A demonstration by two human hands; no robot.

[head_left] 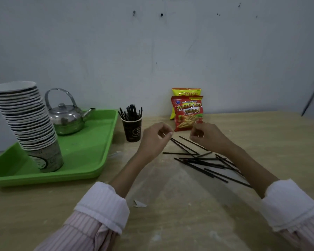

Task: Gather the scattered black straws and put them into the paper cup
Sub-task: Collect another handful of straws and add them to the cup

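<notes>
A dark paper cup stands on the wooden table beside the tray, with several black straws upright in it. More black straws lie scattered on the table to its right. My left hand hovers just right of the cup, at the left end of the scattered straws. Its fingers are loosely curled, thumb near forefinger, and no straw shows in it. My right hand hovers over the far end of the pile, also loosely curled and holding nothing I can see. One straw runs beneath it.
A green tray at the left carries a leaning stack of paper cups and a metal kettle. Two snack bags stand against the wall behind my hands. A scrap of paper lies on the table near me.
</notes>
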